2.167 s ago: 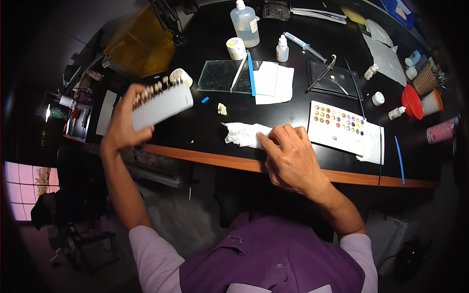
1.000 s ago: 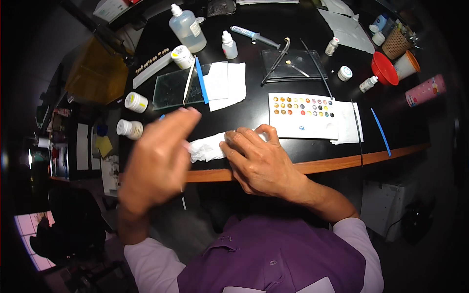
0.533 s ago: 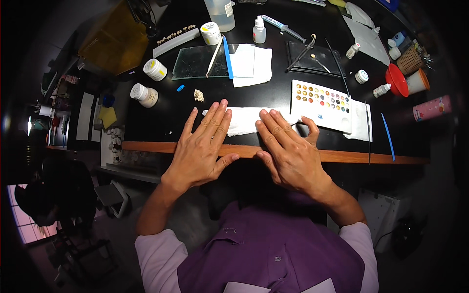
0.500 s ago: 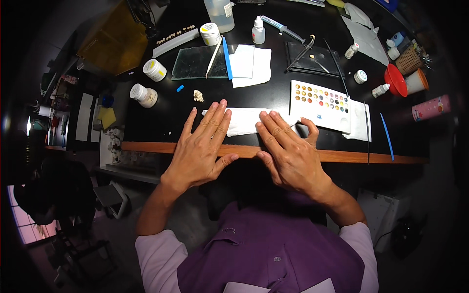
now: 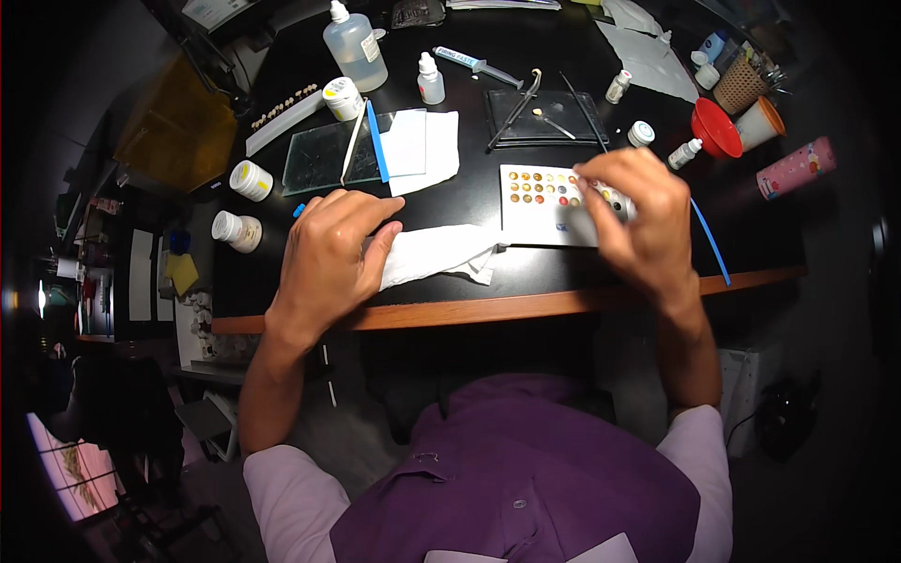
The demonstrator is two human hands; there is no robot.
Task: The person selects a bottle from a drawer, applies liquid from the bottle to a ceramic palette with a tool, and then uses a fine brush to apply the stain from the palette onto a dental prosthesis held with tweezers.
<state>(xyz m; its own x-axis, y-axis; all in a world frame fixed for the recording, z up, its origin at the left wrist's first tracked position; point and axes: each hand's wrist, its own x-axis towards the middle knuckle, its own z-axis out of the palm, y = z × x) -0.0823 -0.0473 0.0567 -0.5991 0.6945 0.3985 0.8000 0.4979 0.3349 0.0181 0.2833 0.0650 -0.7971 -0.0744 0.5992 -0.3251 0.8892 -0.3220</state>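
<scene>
My left hand (image 5: 328, 251) rests at the left end of a folded white tissue (image 5: 436, 253). Its thumb and index finger are apart, and the other fingers curl down out of sight. Above the right part of a white paint palette (image 5: 535, 220) with several coloured wells hovers my right hand (image 5: 648, 220), slightly blurred. Thumb and bent index finger form a loose curve with palette showing between them, and I see nothing held. The palette's right side is hidden under this hand.
Beyond the tissue lie a glass slab (image 5: 314, 159), a blue strip (image 5: 377, 141) and white paper (image 5: 439, 155). White jars (image 5: 251, 180) stand left. A black tray (image 5: 554, 131) with tools sits behind the palette. A red bowl (image 5: 716, 129) and pink can (image 5: 796, 169) stand right.
Both hands have lifted from flat on the tissue. My right hand has moved right, over the palette; my left has bent its fingers. The view has shifted right.
</scene>
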